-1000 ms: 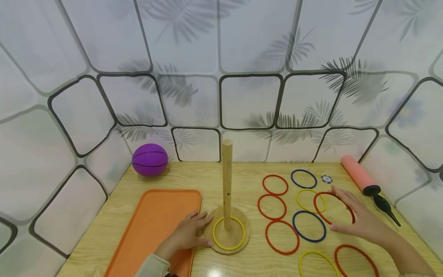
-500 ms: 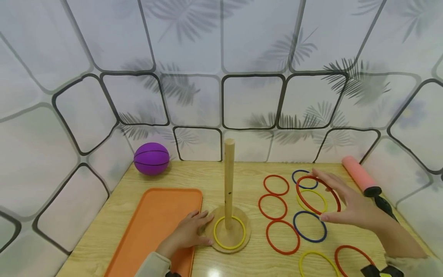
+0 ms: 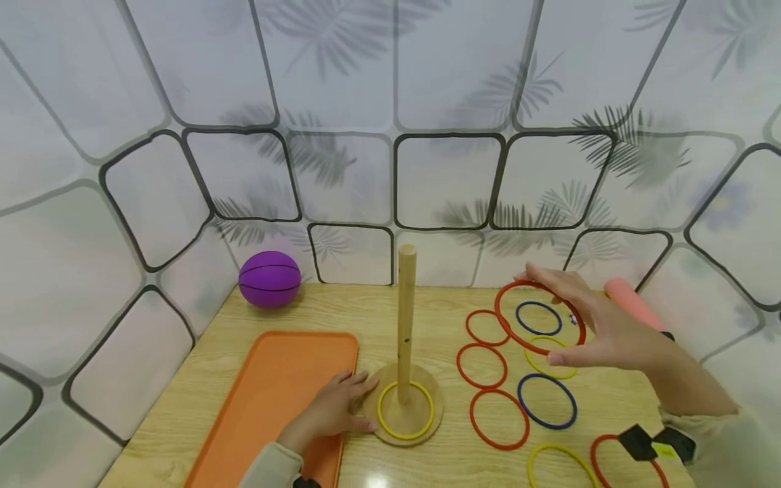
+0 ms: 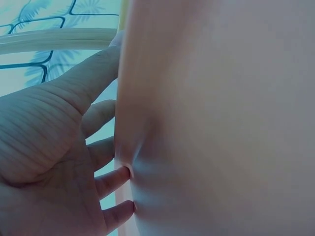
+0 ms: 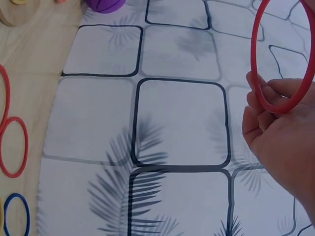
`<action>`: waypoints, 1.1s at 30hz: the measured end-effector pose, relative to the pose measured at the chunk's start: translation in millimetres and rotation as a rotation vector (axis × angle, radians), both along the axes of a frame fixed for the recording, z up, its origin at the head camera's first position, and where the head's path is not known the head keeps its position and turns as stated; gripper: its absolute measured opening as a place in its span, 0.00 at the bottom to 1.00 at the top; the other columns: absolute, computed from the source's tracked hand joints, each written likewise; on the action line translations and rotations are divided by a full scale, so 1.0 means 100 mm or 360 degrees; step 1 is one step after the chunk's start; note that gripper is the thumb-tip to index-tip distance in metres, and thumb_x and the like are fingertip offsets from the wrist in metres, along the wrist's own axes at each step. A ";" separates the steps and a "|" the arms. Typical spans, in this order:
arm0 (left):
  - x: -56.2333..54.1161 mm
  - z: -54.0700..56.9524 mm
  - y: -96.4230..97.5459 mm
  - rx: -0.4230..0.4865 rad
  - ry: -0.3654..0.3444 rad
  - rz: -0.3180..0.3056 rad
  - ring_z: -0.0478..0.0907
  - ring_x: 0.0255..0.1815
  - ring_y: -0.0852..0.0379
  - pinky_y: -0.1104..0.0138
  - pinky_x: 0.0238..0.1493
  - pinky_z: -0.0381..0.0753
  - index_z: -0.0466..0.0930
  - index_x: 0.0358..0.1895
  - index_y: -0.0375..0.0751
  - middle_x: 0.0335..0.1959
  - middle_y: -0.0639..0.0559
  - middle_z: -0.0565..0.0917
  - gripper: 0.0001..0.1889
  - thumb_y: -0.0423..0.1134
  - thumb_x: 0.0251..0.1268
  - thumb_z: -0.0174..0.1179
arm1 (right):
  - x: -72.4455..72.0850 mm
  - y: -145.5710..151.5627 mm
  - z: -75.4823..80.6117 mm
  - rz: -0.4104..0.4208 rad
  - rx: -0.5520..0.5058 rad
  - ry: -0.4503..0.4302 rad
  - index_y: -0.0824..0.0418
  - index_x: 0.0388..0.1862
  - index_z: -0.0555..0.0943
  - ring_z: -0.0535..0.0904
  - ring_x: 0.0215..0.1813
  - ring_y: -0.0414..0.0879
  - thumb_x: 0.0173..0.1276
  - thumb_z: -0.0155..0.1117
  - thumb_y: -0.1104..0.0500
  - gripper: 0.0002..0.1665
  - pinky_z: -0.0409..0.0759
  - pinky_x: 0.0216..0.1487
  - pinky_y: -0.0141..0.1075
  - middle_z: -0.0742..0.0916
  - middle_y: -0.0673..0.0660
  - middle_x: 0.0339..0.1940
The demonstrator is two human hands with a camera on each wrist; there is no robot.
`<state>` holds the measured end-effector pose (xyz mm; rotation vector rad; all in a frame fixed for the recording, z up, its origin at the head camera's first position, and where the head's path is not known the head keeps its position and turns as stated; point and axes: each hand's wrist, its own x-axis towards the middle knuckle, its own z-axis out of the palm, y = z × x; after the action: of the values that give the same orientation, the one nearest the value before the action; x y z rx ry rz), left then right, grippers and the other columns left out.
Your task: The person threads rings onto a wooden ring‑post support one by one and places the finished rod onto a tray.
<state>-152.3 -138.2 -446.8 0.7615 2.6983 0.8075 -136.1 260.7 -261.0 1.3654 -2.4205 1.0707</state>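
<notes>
My right hand (image 3: 610, 332) holds a red ring (image 3: 499, 317) between thumb and fingers, raised and tilted above the table. The right wrist view shows that same ring (image 5: 254, 51) gripped at its lower edge by the hand (image 5: 283, 132). My left hand (image 3: 329, 410) lies with spread fingers against the left edge of a round wooden base (image 3: 432, 386). From the base rises an upright wooden post (image 3: 405, 318). A yellow ring (image 3: 407, 437) lies on the base around the post. In the left wrist view, the hand's (image 4: 44, 147) fingertips touch a pale surface's edge.
Right of the base lie several red, blue (image 3: 520, 400) and yellow rings (image 3: 552, 445). An orange tray (image 3: 293, 373) is under and beside the left forearm. A purple ball (image 3: 270, 279) sits at the back left, a pink cylinder (image 3: 631, 301) at the back right.
My right hand has lifted the red ring and carried it up and leftward, and its sleeve has come into view. My left hand stays at the base.
</notes>
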 end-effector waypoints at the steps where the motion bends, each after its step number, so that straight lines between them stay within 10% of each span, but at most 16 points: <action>1: 0.00 0.00 0.00 0.0001 0.0000 -0.0001 0.54 0.69 0.29 0.35 0.61 0.57 0.67 0.68 0.43 0.68 0.37 0.66 0.41 0.54 0.50 0.70 | -0.02 -0.02 0.05 0.0026 -0.0002 0.0025 0.71 0.74 0.50 0.57 0.69 0.41 0.41 0.76 0.72 0.63 0.62 0.58 0.24 0.65 0.54 0.71; 14: 0.01 0.02 -0.01 -0.0012 0.0055 -0.0011 0.55 0.67 0.27 0.33 0.58 0.58 0.68 0.68 0.42 0.67 0.35 0.67 0.41 0.53 0.49 0.70 | -0.20 -0.32 0.53 0.0172 -0.0002 0.0048 0.69 0.75 0.51 0.60 0.65 0.42 0.43 0.75 0.72 0.62 0.64 0.55 0.28 0.67 0.55 0.70; 21: 0.02 0.00 0.00 -0.0004 0.0034 -0.0005 0.55 0.68 0.28 0.34 0.59 0.58 0.68 0.68 0.42 0.67 0.36 0.66 0.41 0.53 0.49 0.70 | -0.28 -0.50 0.63 0.0142 0.0008 0.0073 0.66 0.75 0.53 0.51 0.74 0.43 0.45 0.75 0.71 0.59 0.45 0.71 0.28 0.66 0.48 0.73; 33: 0.00 -0.02 -0.01 0.0002 0.0042 0.0006 0.55 0.68 0.29 0.35 0.60 0.58 0.68 0.68 0.42 0.68 0.37 0.66 0.41 0.54 0.49 0.70 | -0.43 -0.83 0.75 0.0203 -0.0040 0.0023 0.66 0.74 0.55 0.58 0.70 0.43 0.50 0.73 0.71 0.55 0.61 0.65 0.28 0.69 0.59 0.69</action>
<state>-152.5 -139.6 -448.9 0.7727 2.7238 0.8058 -179.3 177.6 -185.6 1.5320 -2.3287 1.1126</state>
